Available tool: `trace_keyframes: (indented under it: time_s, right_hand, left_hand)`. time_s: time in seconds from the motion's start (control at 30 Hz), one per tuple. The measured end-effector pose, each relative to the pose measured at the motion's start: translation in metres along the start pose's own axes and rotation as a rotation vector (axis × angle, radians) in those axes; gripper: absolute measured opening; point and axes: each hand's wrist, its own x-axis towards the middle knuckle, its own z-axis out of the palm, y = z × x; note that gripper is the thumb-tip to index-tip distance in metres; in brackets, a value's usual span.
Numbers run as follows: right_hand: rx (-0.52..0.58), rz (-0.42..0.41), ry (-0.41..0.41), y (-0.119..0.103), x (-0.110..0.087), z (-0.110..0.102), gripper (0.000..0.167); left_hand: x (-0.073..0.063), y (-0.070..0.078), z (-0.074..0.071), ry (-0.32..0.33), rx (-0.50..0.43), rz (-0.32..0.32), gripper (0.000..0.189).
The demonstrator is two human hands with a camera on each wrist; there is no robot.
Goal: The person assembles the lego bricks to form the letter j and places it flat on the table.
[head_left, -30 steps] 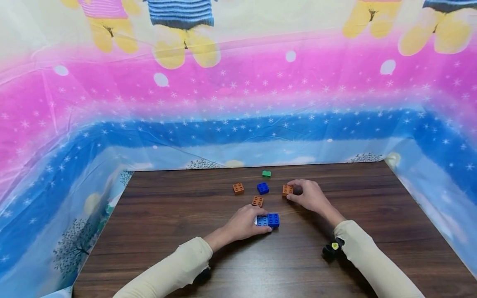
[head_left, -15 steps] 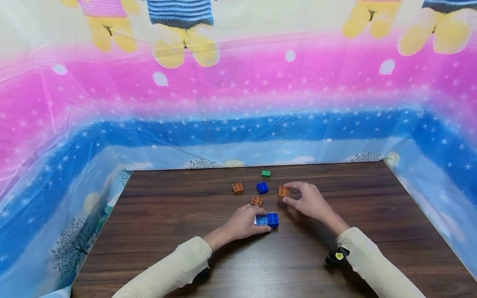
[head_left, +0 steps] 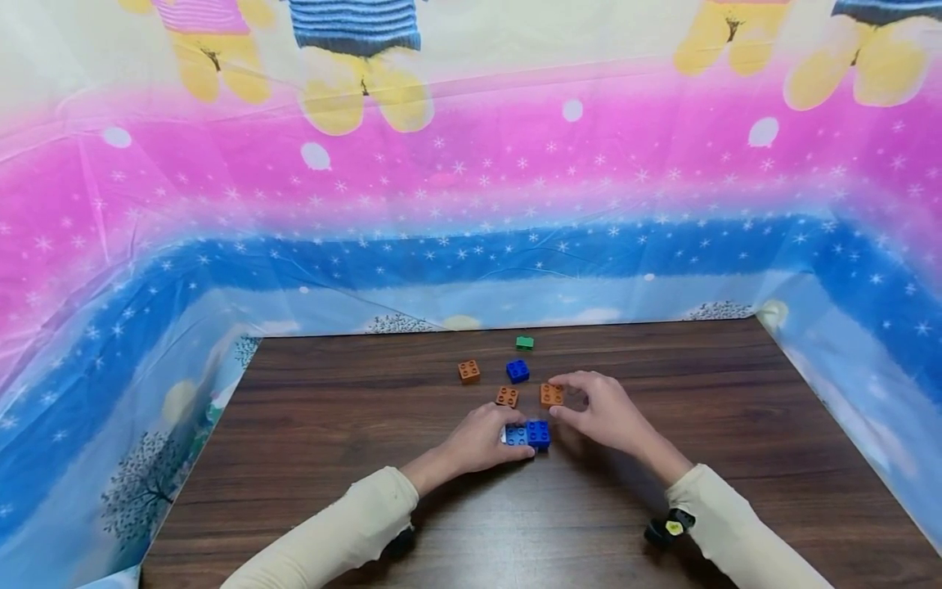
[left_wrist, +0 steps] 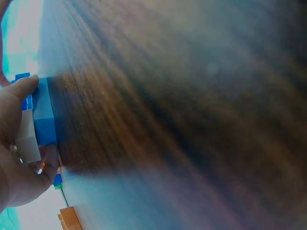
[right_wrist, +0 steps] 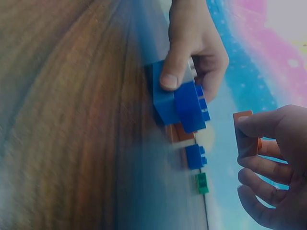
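Observation:
My left hand (head_left: 482, 438) grips a small cluster of toy building bricks between thumb and fingers. It has a light blue brick (right_wrist: 163, 103) low down, a dark blue brick (head_left: 538, 434) set on it at the right, and a white brick (left_wrist: 29, 136) largely covered by the hand. Just beyond and to the right, my right hand (head_left: 607, 409) pinches an orange brick (head_left: 551, 394) by its edges. In the right wrist view that orange brick (right_wrist: 245, 136) is held up off the table, apart from the cluster.
Behind the cluster lie loose bricks: one orange (head_left: 507, 397) close to my left fingers, another orange (head_left: 468, 371) farther left, a dark blue one (head_left: 518, 370), and a small green one (head_left: 525, 343) near the back edge. A patterned cloth (head_left: 471, 254) rises behind the wooden table (head_left: 331, 409).
My right hand has carried the orange brick left and toward me, closer to the cluster. The left hand keeps its grip in place.

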Motion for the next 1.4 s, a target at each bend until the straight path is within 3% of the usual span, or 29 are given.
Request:
trace_keyframes:
  time_s: [0.67, 1.4]
  right_hand:
    - [0.021, -0.047, -0.067, -0.010, -0.020, 0.015, 0.040]
    - [0.004, -0.127, -0.094, -0.009, -0.016, 0.019, 0.036]
  left_hand:
    - [0.000, 0.000, 0.002, 0.011, 0.002, 0.001, 0.045]
    - [0.000, 0.002, 0.000, 0.009, -0.006, -0.005, 0.041]
